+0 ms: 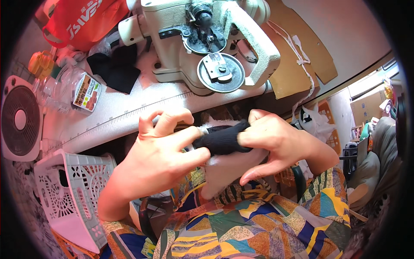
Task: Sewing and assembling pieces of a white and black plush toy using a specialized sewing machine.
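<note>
In front of my body, below the table edge, a black knit cuff is stretched between my two hands. My left hand pinches its left end, with the other fingers curled up. The right hand grips the cuff's right end with bent fingers, the thumb pointing down and away. A whitish fluffy fabric piece hangs below and behind the cuff over my lap; its far side is partly hidden. Beyond my hands stands a cream-coloured fur sewing machine with a round metal disc.
On the white table lie black cloth pieces beside a clear plastic jar and a red bag. A fan and a white plastic basket stand at the left. Brown cardboard lies to the right.
</note>
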The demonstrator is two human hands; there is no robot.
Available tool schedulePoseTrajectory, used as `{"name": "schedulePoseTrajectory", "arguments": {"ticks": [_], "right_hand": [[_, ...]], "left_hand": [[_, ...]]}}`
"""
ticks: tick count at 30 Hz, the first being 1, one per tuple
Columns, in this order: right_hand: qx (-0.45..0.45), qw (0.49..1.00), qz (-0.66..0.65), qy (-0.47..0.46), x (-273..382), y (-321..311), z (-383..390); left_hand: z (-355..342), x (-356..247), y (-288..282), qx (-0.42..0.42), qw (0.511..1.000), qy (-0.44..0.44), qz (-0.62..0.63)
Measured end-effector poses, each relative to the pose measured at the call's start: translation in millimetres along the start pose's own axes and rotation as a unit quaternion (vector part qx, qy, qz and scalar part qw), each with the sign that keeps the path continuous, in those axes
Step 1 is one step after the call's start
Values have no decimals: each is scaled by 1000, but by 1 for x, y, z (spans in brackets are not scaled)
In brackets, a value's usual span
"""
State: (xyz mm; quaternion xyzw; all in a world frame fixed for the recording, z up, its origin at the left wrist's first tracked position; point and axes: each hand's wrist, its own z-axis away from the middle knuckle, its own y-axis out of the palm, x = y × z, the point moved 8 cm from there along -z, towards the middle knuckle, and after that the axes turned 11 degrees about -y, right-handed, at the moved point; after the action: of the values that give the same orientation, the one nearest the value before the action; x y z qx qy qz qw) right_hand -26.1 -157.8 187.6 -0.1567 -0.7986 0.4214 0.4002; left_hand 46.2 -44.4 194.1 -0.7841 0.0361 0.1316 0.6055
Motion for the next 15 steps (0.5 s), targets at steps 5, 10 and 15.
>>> {"name": "schedulePoseTrajectory", "arguments": {"ticks": [5, 10, 15], "right_hand": [[-8, 991, -113, 69, -26, 14, -8], [-32, 977, -207, -44, -24, 10, -15], [-71, 981, -163, -73, -28, 12, -14]], "left_hand": [[-7, 0, 7, -19, 999, 16, 26], [-6, -4, -4, -23, 971, 65, 227], [-1, -19, -6, -10, 970, 143, 196]]}}
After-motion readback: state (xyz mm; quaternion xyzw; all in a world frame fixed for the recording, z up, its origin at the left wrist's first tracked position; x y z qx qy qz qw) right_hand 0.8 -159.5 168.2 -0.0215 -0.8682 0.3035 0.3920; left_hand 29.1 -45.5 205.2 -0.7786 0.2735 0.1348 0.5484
